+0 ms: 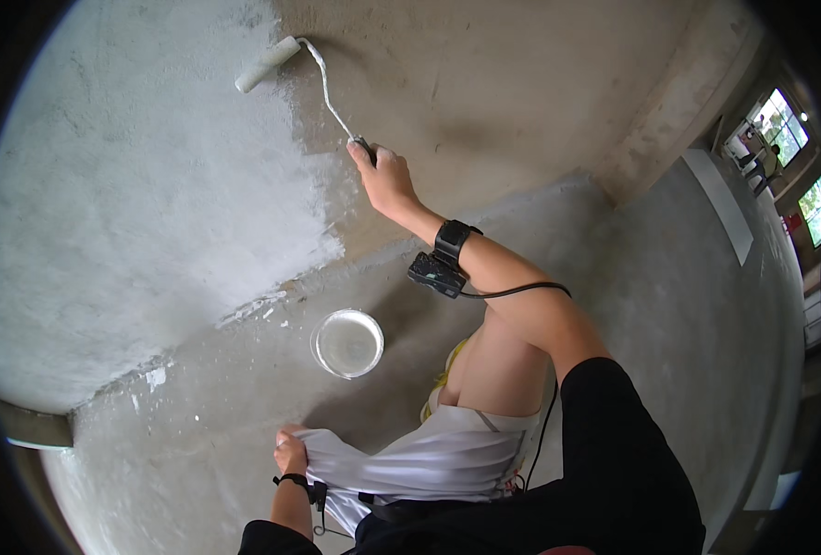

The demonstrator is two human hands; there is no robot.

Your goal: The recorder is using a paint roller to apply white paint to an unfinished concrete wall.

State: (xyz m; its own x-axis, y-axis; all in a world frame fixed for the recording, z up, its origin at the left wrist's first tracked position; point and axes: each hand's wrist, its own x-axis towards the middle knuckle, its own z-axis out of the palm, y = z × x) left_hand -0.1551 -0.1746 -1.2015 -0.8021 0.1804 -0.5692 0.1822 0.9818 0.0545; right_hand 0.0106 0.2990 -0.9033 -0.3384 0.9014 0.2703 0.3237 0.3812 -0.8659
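My right hand [386, 173] grips the dark handle of a paint roller [268, 64]. The roller's pale sleeve lies against the wall at the edge between the whitish coated part [174, 139] and the bare brownish plaster [466, 90]. White paint coats its bent wire frame. Below the wall, on the floor, stands a round bucket [348, 343] with whitish liquid in it. My left hand [291, 451] is closed on the white cloth [410, 465] of the shorts, at the lower middle. Each wrist wears a black strap with a device.
A grey concrete floor [660, 277] meets the wall, with white splashes [155, 377] along the joint. A black cable [521, 288] runs from the right wrist device across the forearm. A long pale board [719, 208] lies at the right; a seated person [771, 163] is far off near windows.
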